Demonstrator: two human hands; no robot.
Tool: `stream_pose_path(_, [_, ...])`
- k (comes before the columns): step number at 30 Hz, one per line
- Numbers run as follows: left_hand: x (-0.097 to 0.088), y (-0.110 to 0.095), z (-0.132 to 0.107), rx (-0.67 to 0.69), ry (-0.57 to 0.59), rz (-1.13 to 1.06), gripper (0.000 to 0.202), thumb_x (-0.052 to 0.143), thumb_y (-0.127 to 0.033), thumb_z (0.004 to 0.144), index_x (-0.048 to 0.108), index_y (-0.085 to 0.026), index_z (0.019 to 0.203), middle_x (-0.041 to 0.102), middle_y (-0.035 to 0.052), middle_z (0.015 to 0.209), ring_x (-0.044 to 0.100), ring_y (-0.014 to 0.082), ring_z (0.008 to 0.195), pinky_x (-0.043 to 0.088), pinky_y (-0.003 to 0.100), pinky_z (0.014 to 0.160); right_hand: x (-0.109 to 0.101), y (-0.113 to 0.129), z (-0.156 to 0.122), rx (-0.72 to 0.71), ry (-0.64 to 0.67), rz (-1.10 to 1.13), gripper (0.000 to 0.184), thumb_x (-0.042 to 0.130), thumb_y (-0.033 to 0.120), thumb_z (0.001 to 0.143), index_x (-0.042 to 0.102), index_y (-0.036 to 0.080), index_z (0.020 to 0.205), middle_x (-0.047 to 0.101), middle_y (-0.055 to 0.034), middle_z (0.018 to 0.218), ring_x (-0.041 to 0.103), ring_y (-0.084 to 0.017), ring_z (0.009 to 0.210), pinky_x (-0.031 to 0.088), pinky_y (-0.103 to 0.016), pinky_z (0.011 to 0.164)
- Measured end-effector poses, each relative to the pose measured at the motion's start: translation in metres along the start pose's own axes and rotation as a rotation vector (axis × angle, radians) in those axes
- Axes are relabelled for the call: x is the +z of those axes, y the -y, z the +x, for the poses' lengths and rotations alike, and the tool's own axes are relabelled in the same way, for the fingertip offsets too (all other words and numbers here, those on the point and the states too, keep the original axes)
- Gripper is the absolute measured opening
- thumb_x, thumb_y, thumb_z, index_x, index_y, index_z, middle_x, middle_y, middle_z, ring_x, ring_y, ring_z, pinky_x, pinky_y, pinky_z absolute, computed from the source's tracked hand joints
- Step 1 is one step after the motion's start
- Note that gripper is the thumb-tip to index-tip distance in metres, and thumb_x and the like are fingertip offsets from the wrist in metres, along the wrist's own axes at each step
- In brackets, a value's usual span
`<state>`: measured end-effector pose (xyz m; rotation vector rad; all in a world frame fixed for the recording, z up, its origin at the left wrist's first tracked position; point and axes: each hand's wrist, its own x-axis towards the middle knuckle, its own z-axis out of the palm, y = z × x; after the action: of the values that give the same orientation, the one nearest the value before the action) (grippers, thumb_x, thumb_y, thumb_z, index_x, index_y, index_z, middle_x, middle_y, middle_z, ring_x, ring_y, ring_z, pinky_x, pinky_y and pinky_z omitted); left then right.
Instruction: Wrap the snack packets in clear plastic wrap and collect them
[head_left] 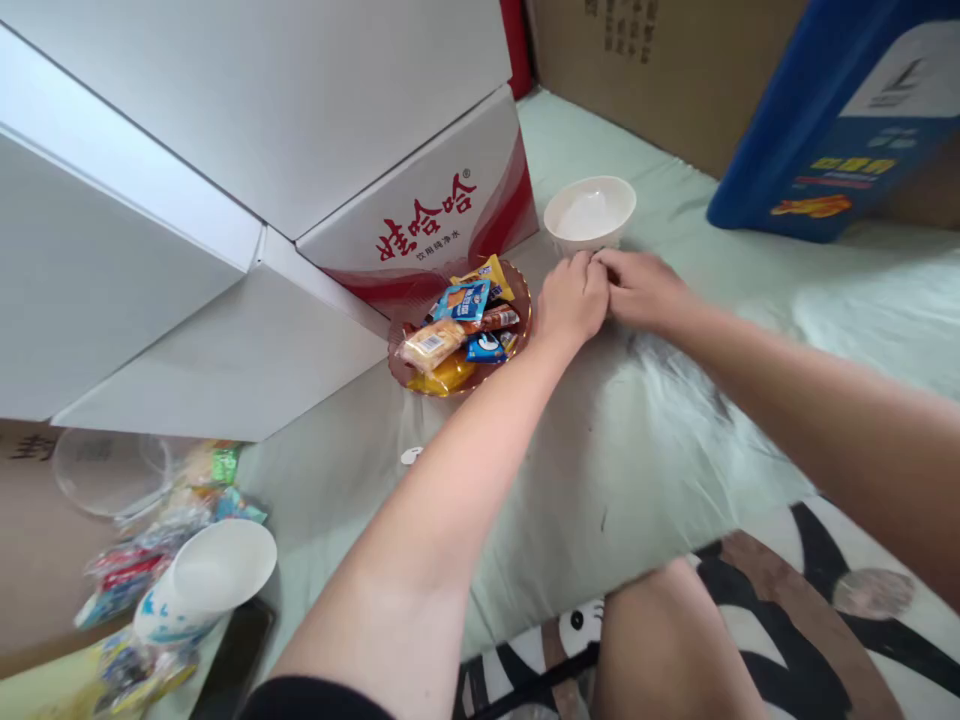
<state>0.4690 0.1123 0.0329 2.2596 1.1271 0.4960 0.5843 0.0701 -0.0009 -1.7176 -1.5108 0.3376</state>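
Observation:
Both hands meet on the pale green cloth, just in front of a white bowl. My left hand is closed, with its fingers curled away from the camera. Against its fingertips presses my right hand, also closed. Whatever lies between the fingers is hidden, and I cannot tell whether they touch the bowl. Left of my left hand stands a brownish clear plate with a scalloped rim, heaped with wrapped snacks. Among them are a blue packet, a yellow packet and a pale wrapped cake.
White cartons are stacked behind the plate. A blue jug stands at the right, before a brown cardboard box. At the lower left are white paper cups, a dark phone and several snack packets.

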Motion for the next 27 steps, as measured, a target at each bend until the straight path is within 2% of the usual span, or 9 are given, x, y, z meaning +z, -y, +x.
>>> stream_pose_path(4, [0.014, 0.013, 0.011, -0.062, -0.031, 0.088, 0.036, 0.03, -0.027, 0.106, 0.064, -0.019, 0.114, 0.067, 0.0134, 0.127, 0.058, 0.0287, 0.129, 0.043, 0.045, 0.109, 0.007, -0.04, 0.028, -0.06, -0.045, -0.081, 0.019, 0.067, 0.035, 0.083, 0.068, 0.023, 0.097, 0.069, -0.0075, 0.092, 0.06, -0.019, 0.081, 0.041, -0.037, 0.074])
stream_pose_path(9, [0.023, 0.009, 0.003, -0.033, -0.015, 0.192, 0.038, 0.031, -0.029, 0.106, 0.066, -0.018, 0.115, 0.065, 0.0142, 0.134, 0.055, 0.0304, 0.131, 0.04, 0.047, 0.111, 0.011, -0.072, 0.048, -0.153, -0.106, 0.003, 0.02, 0.076, 0.037, 0.075, 0.069, 0.027, 0.091, 0.07, -0.0026, 0.086, 0.064, -0.024, 0.08, 0.048, -0.043, 0.078])
stream_pose_path(14, [0.022, 0.008, 0.003, -0.052, 0.003, 0.182, 0.037, 0.031, -0.028, 0.106, 0.064, -0.021, 0.118, 0.063, 0.0121, 0.137, 0.05, 0.0288, 0.137, 0.036, 0.047, 0.114, 0.014, -0.076, 0.053, -0.158, -0.163, 0.06, 0.009, 0.074, 0.034, 0.08, 0.069, 0.027, 0.078, 0.07, -0.0011, 0.077, 0.068, -0.028, 0.09, 0.051, -0.046, 0.082])
stream_pose_path(17, [0.023, 0.008, 0.004, -0.06, 0.004, 0.198, 0.034, 0.033, -0.026, 0.105, 0.064, -0.02, 0.118, 0.062, 0.0129, 0.137, 0.05, 0.0295, 0.136, 0.036, 0.047, 0.114, 0.009, -0.071, 0.056, -0.156, -0.168, 0.022, 0.018, 0.071, 0.034, 0.083, 0.068, 0.024, 0.069, 0.07, -0.0022, 0.074, 0.069, -0.029, 0.096, 0.05, -0.045, 0.083])
stream_pose_path(20, [0.024, 0.008, 0.004, -0.051, 0.013, 0.244, 0.032, 0.036, -0.026, 0.103, 0.063, -0.019, 0.119, 0.062, 0.014, 0.137, 0.051, 0.0306, 0.134, 0.038, 0.047, 0.112, 0.003, -0.057, 0.071, -0.086, -0.118, -0.103, 0.033, 0.062, 0.039, 0.09, 0.067, 0.02, 0.064, 0.072, -0.0054, 0.077, 0.068, -0.028, 0.101, 0.048, -0.043, 0.085])
stream_pose_path(21, [0.024, 0.008, 0.004, -0.042, 0.013, 0.271, 0.032, 0.036, -0.026, 0.102, 0.063, -0.019, 0.119, 0.062, 0.0139, 0.136, 0.052, 0.0305, 0.133, 0.039, 0.046, 0.11, 0.002, -0.05, 0.079, -0.052, -0.071, -0.162, 0.034, 0.057, 0.04, 0.092, 0.069, 0.019, 0.067, 0.074, -0.0069, 0.083, 0.067, -0.028, 0.104, 0.047, -0.044, 0.088])
stream_pose_path(23, [0.025, 0.008, 0.004, -0.026, 0.0, 0.34, 0.033, 0.036, -0.026, 0.101, 0.063, -0.019, 0.12, 0.063, 0.0125, 0.135, 0.055, 0.0291, 0.128, 0.042, 0.044, 0.108, 0.002, -0.036, 0.095, 0.012, 0.028, -0.26, 0.03, 0.054, 0.038, 0.094, 0.075, 0.019, 0.085, 0.075, -0.0094, 0.108, 0.064, -0.03, 0.114, 0.045, -0.046, 0.096])
stream_pose_path(25, [0.026, 0.008, 0.004, -0.025, -0.022, 0.412, 0.034, 0.034, -0.026, 0.101, 0.062, -0.021, 0.12, 0.064, 0.0101, 0.133, 0.057, 0.0272, 0.125, 0.044, 0.041, 0.106, 0.005, -0.027, 0.107, -0.008, 0.171, -0.298, 0.034, 0.049, 0.033, 0.098, 0.07, 0.02, 0.121, 0.063, -0.0103, 0.142, 0.054, -0.032, 0.132, 0.04, -0.049, 0.108])
stream_pose_path(27, [0.026, 0.008, 0.005, -0.034, -0.039, 0.455, 0.033, 0.034, -0.026, 0.101, 0.062, -0.022, 0.119, 0.065, 0.0085, 0.132, 0.058, 0.0261, 0.124, 0.045, 0.039, 0.106, 0.011, -0.027, 0.11, 0.029, 0.254, -0.375, 0.043, 0.042, 0.035, 0.102, 0.062, 0.018, 0.136, 0.052, -0.0119, 0.153, 0.048, -0.033, 0.139, 0.036, -0.053, 0.113])
